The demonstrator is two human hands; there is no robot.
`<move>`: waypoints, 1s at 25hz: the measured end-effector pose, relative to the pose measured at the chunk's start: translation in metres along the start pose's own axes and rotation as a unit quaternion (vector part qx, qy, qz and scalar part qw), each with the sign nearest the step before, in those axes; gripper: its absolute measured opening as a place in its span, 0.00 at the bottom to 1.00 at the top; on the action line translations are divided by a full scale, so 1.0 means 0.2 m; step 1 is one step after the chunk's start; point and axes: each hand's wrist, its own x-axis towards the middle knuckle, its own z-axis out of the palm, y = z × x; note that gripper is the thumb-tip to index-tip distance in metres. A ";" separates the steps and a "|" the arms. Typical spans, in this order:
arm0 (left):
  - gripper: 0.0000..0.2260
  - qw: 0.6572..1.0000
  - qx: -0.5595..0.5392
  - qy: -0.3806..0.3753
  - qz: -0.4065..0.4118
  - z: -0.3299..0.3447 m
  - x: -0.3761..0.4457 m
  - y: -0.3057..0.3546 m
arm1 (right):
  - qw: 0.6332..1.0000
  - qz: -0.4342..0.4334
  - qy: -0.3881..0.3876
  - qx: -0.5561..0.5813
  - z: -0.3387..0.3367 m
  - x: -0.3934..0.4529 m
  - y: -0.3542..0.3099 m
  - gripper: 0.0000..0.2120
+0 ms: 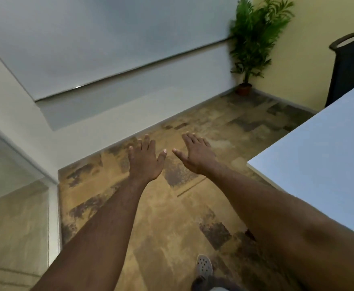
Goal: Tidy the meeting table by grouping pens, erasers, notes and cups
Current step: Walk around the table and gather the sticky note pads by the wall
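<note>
— Neither hand has hold of anything: the left hand (pixel 143 159) and the right hand (pixel 196 154) are both stretched forward over the floor (pixel 150 217), fingers straight and spread, palms down.

— And the pens, erasers, notes and cups?

— None show. Only a bare white corner of the meeting table (pixel 323 156) comes in at the right, and the view is turned away from the rest of it.

— So what could go wrong?

— I judge the head is pointed at the wall and the potted plant (pixel 253 43), not at the work. Reaching sideways without looking could knock over a cup that sits out of sight.

— Anything nearer?

— That table corner lies just beside the right forearm; a quick turn could catch it. A dark chair (pixel 349 68) stands behind the table too, close to the far edge.
</note>
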 end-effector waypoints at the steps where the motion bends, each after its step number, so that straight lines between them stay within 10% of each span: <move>1: 0.30 1.000 0.001 -0.002 0.007 0.01 0.15 0.03 | 1.000 0.007 -0.001 0.001 -0.02 0.13 0.07 0.40; 15: 0.31 0.984 -0.019 -0.058 0.169 0.47 2.08 0.73 | 0.980 0.182 0.075 -0.021 -0.05 1.47 1.28 0.44; 25: 0.32 0.907 -0.009 -0.081 0.414 0.70 3.22 1.82 | 0.906 0.384 0.173 -0.033 -0.40 1.98 2.23 0.42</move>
